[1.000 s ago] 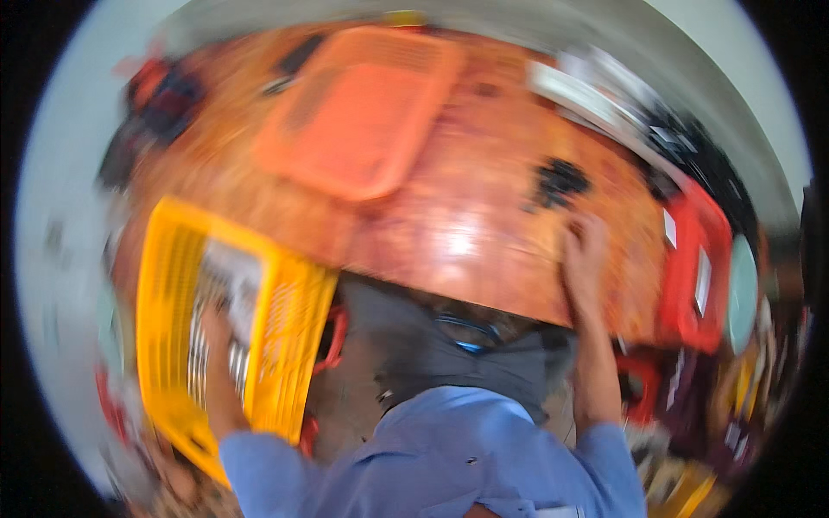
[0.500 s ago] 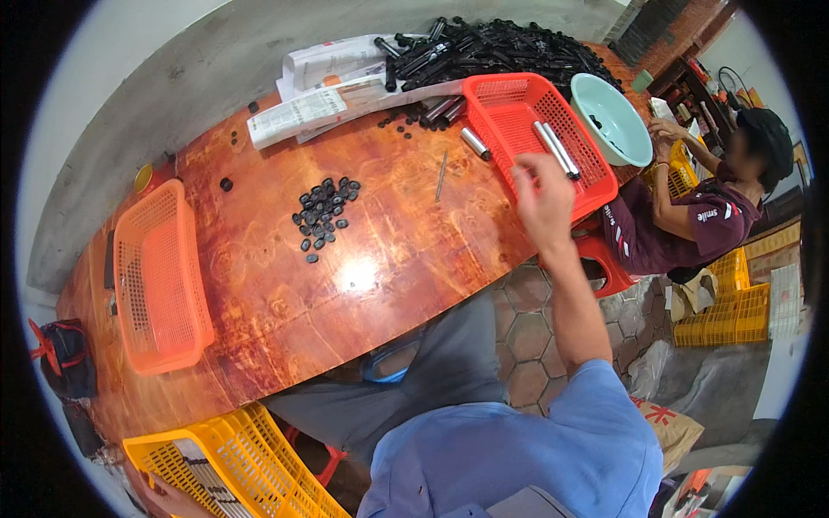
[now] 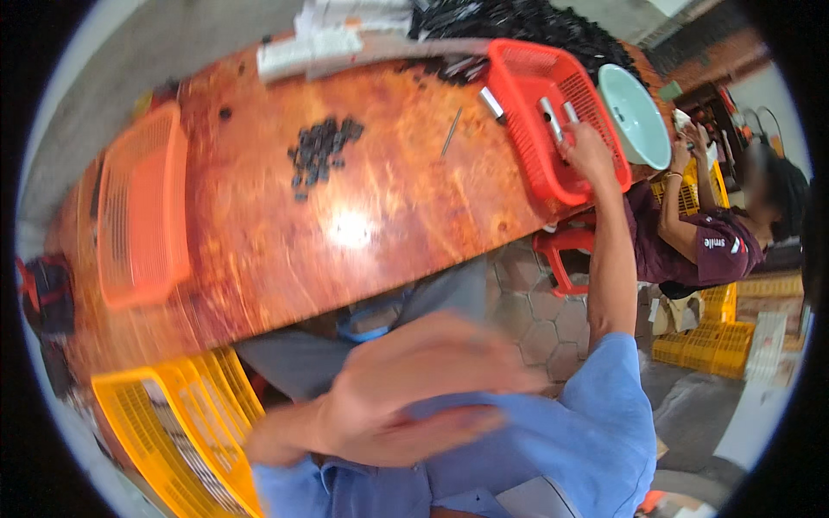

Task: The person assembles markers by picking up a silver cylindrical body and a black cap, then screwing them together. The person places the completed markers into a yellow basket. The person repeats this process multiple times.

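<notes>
My right hand (image 3: 591, 155) reaches into a red plastic basket (image 3: 518, 142), its fingers closed at the near ends of silver tubes. One silver tube (image 3: 550, 116) lies just beyond the fingertips, and a second tube end shows beside it. Motion blurs my left hand (image 3: 423, 371), raised in front of my blue shirt above my lap; whether it holds anything cannot be made out. Outside the basket's left wall lies another silver tube (image 3: 492, 104) with a black end. A thin metal rod (image 3: 452, 131) rests on the wooden table (image 3: 414, 198).
Small black caps (image 3: 319, 151) form a pile mid-table. An orange basket (image 3: 142, 207) is at left, a yellow crate (image 3: 164, 380) holding tubes below it. A pale green bowl (image 3: 635, 112) and black parts (image 3: 527, 30) stand beyond the red basket. A co-worker (image 3: 717, 233) sits at right.
My left hand has risen from the yellow crate to in front of my body. My right hand has moved into the red basket, onto the tubes. The view has shifted.
</notes>
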Action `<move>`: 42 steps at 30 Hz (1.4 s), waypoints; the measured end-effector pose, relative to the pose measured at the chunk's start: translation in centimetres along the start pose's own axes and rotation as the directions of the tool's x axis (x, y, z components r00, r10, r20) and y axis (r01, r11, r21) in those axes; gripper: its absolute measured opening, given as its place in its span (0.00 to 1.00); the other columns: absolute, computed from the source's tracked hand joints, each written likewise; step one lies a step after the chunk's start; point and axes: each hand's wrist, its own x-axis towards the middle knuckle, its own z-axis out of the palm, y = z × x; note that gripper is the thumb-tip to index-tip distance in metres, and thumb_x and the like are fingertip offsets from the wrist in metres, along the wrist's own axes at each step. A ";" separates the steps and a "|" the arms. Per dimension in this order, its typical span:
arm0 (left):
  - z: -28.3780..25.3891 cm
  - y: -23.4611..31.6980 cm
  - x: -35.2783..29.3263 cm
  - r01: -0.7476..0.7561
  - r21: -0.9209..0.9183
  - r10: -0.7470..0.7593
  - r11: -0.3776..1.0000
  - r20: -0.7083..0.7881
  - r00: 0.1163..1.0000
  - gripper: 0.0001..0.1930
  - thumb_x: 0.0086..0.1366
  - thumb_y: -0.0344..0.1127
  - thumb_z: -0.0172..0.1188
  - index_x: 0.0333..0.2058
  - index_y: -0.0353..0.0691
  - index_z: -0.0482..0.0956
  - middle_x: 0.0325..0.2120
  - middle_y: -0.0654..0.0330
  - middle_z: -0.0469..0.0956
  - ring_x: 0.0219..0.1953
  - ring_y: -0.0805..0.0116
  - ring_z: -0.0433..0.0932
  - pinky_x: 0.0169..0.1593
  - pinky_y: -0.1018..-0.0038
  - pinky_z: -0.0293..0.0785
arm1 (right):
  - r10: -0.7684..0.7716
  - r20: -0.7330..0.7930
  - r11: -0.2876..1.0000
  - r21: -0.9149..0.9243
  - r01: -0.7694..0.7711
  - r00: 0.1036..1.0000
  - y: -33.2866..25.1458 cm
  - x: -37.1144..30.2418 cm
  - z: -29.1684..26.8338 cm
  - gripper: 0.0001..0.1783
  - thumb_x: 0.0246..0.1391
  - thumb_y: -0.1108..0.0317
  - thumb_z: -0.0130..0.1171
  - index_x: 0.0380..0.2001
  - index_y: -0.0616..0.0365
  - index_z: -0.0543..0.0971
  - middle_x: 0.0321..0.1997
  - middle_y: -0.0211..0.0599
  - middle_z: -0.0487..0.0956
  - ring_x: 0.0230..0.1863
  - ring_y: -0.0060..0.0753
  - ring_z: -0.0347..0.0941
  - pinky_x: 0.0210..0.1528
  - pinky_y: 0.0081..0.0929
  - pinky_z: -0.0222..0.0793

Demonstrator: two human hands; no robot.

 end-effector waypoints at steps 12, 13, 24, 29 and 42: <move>5.6 0.4 0.3 0.071 -0.239 0.002 0.968 0.292 0.956 0.38 0.57 0.66 0.59 0.57 0.44 0.74 0.50 0.51 0.78 0.48 0.59 0.79 0.52 0.61 0.74 | -0.015 0.219 0.998 0.065 0.000 0.976 0.5 2.0 1.3 0.23 0.51 0.55 0.66 0.42 0.65 0.82 0.42 0.60 0.83 0.47 0.59 0.81 0.49 0.48 0.74; 5.0 1.0 0.5 0.053 -0.182 0.004 0.982 0.296 0.955 0.39 0.56 0.70 0.58 0.57 0.45 0.73 0.50 0.51 0.77 0.48 0.59 0.79 0.53 0.60 0.74 | -0.035 0.154 0.999 0.033 0.030 0.987 0.6 2.0 1.6 0.23 0.52 0.54 0.66 0.39 0.65 0.83 0.40 0.60 0.83 0.47 0.58 0.81 0.49 0.47 0.74; -3.3 -7.9 -4.1 0.398 -0.227 -0.458 0.889 -0.394 0.797 0.25 0.73 0.36 0.56 0.65 0.32 0.66 0.55 0.55 0.75 0.54 0.67 0.76 0.60 0.70 0.73 | -0.307 0.042 0.296 0.954 0.053 0.951 -14.4 -10.7 -6.7 0.18 0.63 0.63 0.57 0.51 0.63 0.78 0.43 0.32 0.80 0.45 0.27 0.78 0.52 0.27 0.72; -3.9 -13.0 -6.5 0.183 -0.476 -0.446 0.860 -0.528 0.722 0.26 0.74 0.41 0.57 0.62 0.31 0.67 0.55 0.52 0.76 0.53 0.67 0.79 0.53 0.68 0.79 | -0.758 0.361 0.095 0.886 -0.455 0.544 -23.6 -16.2 -1.8 0.21 0.67 0.66 0.55 0.59 0.62 0.73 0.48 0.31 0.81 0.47 0.22 0.75 0.50 0.23 0.71; -9.3 -15.1 -9.0 0.024 -0.671 -0.550 0.741 -0.587 0.594 0.15 0.76 0.36 0.50 0.53 0.31 0.70 0.42 0.51 0.78 0.39 0.63 0.81 0.44 0.67 0.81 | -0.390 -0.355 0.684 0.506 0.526 0.850 -30.3 -3.7 4.2 0.16 0.57 0.68 0.61 0.48 0.59 0.80 0.37 0.49 0.77 0.41 0.54 0.76 0.43 0.46 0.72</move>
